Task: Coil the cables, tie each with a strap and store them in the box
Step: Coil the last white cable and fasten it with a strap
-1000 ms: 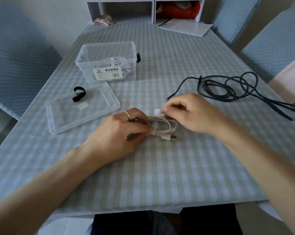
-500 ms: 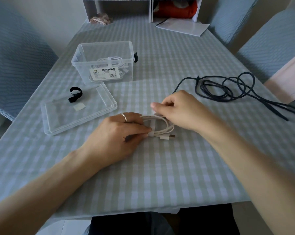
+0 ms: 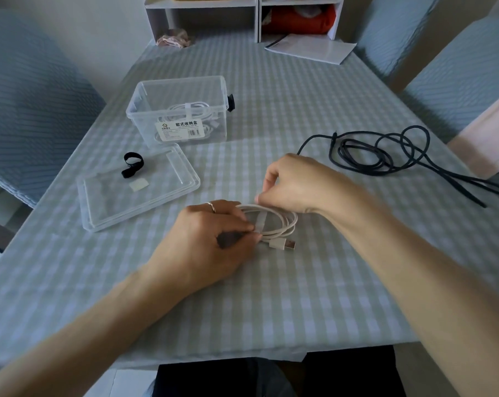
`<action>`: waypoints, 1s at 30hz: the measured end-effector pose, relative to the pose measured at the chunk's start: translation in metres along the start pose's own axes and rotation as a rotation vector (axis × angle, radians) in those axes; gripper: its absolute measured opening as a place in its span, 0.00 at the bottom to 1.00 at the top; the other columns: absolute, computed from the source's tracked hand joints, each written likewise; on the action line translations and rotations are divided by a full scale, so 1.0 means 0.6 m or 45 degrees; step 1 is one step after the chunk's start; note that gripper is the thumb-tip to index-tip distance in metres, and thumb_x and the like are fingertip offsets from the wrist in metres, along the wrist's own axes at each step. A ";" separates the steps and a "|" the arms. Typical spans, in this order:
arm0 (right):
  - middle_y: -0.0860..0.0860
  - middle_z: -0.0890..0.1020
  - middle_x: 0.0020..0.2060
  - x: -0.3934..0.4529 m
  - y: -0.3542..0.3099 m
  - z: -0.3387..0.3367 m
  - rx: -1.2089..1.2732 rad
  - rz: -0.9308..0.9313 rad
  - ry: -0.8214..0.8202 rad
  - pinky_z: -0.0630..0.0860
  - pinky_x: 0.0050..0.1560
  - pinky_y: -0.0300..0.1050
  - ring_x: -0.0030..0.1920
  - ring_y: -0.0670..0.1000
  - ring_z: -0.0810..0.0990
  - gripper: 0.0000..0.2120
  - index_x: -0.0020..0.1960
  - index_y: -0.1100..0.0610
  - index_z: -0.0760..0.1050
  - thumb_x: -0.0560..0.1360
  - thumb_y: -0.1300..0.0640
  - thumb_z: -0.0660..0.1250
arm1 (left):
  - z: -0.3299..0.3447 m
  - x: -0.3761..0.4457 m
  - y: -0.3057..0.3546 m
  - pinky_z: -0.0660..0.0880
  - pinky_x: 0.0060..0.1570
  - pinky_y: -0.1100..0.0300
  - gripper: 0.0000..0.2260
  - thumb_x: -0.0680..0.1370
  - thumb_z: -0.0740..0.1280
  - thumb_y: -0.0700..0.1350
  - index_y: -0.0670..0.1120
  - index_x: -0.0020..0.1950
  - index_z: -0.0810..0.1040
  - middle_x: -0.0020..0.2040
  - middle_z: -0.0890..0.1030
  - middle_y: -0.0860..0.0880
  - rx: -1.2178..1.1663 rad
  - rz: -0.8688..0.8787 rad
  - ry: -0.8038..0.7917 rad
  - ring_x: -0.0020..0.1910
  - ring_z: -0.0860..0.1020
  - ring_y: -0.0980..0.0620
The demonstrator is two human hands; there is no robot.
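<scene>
A coiled white USB cable [image 3: 282,224] lies on the table in front of me with a white strap [image 3: 261,222] across it. My left hand [image 3: 213,233] pinches the coil and strap at its near left side. My right hand [image 3: 297,183] pinches the strap's far end at the top of the coil. A clear plastic box [image 3: 182,110] stands at the back left with a strapped white cable inside. A loose dark cable [image 3: 385,156] sprawls uncoiled at the right. A black strap [image 3: 132,164] lies on the box lid [image 3: 139,190].
A small white strap piece [image 3: 138,185] also lies on the lid. White shelves [image 3: 242,15] and a white paper [image 3: 311,48] sit at the table's far end. Covered chairs [image 3: 457,90] stand to the right and left. The table's near edge is close to my body.
My right hand has shifted from pulling the strap's end up above the coil to pressing it down at the coil's far side. The left hand keeps its hold.
</scene>
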State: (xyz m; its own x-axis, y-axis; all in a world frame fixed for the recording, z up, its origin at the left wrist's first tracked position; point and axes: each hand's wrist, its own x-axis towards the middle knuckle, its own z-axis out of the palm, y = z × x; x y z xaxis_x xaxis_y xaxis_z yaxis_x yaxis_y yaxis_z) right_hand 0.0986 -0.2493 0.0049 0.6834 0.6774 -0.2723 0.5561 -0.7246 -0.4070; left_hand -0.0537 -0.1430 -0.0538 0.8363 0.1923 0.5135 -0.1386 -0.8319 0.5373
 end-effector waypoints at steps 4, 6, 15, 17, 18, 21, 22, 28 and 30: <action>0.52 0.85 0.51 0.009 -0.019 -0.013 -0.132 0.006 -0.102 0.80 0.46 0.45 0.47 0.51 0.83 0.10 0.52 0.57 0.82 0.73 0.56 0.69 | 0.006 0.004 0.012 0.70 0.47 0.77 0.03 0.69 0.79 0.40 0.44 0.39 0.86 0.40 0.84 0.52 0.023 -0.132 -0.008 0.44 0.80 0.59; 0.53 0.85 0.53 0.007 -0.030 -0.021 -0.214 -0.012 -0.159 0.75 0.39 0.42 0.42 0.51 0.79 0.11 0.54 0.58 0.82 0.74 0.57 0.68 | 0.007 0.005 0.020 0.68 0.47 0.79 0.03 0.68 0.78 0.41 0.44 0.39 0.86 0.40 0.84 0.52 0.044 -0.191 -0.010 0.46 0.79 0.59; 0.52 0.76 0.37 -0.004 -0.050 -0.026 -0.351 0.029 -0.163 0.70 0.32 0.41 0.34 0.50 0.75 0.03 0.43 0.61 0.75 0.74 0.61 0.67 | 0.012 0.004 0.040 0.67 0.44 0.77 0.04 0.70 0.78 0.41 0.46 0.41 0.84 0.43 0.83 0.54 0.073 -0.431 -0.021 0.44 0.78 0.59; 0.52 0.78 0.39 -0.005 -0.048 -0.033 -0.272 0.045 -0.252 0.73 0.36 0.39 0.36 0.49 0.75 0.02 0.45 0.59 0.78 0.75 0.61 0.67 | 0.012 0.003 0.043 0.67 0.43 0.77 0.05 0.70 0.78 0.42 0.48 0.41 0.83 0.42 0.81 0.56 0.059 -0.496 -0.016 0.43 0.77 0.62; 0.52 0.79 0.39 -0.002 -0.043 -0.033 -0.175 0.064 -0.280 0.74 0.39 0.40 0.38 0.50 0.76 0.02 0.44 0.59 0.78 0.75 0.61 0.67 | 0.012 0.004 0.046 0.67 0.42 0.77 0.06 0.70 0.78 0.42 0.48 0.40 0.82 0.42 0.81 0.57 0.061 -0.519 -0.016 0.43 0.77 0.63; 0.52 0.78 0.38 0.005 -0.027 -0.030 0.113 0.141 -0.313 0.73 0.42 0.43 0.40 0.51 0.75 0.02 0.42 0.57 0.77 0.73 0.63 0.68 | 0.012 0.005 0.053 0.67 0.40 0.77 0.08 0.71 0.78 0.42 0.49 0.39 0.80 0.40 0.80 0.57 0.042 -0.570 -0.009 0.40 0.77 0.63; 0.52 0.79 0.39 0.008 -0.024 -0.029 0.161 0.158 -0.313 0.73 0.43 0.43 0.40 0.50 0.75 0.02 0.43 0.57 0.78 0.73 0.62 0.69 | 0.011 0.006 0.055 0.67 0.39 0.77 0.08 0.70 0.78 0.42 0.50 0.38 0.79 0.39 0.80 0.57 0.032 -0.581 -0.005 0.40 0.76 0.63; 0.51 0.81 0.40 0.010 -0.007 -0.036 0.254 0.170 -0.356 0.74 0.37 0.39 0.39 0.48 0.76 0.03 0.42 0.57 0.80 0.74 0.59 0.73 | 0.013 0.003 0.045 0.65 0.43 0.79 0.09 0.69 0.79 0.41 0.50 0.37 0.79 0.45 0.79 0.56 0.040 -0.436 0.004 0.44 0.77 0.63; 0.51 0.81 0.40 0.007 -0.007 -0.037 0.258 0.140 -0.342 0.74 0.38 0.38 0.38 0.47 0.77 0.04 0.47 0.60 0.82 0.73 0.60 0.73 | 0.009 0.006 0.038 0.63 0.48 0.81 0.08 0.69 0.78 0.40 0.48 0.38 0.80 0.56 0.77 0.56 0.020 -0.352 -0.023 0.54 0.76 0.64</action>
State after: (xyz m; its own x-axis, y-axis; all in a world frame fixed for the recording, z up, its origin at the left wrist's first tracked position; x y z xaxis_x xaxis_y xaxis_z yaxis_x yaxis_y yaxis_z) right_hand 0.1094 -0.2465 0.0247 0.5701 0.6253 -0.5330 0.3627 -0.7736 -0.5196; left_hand -0.0513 -0.1638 -0.0436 0.8506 0.4038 0.3368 0.1040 -0.7571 0.6450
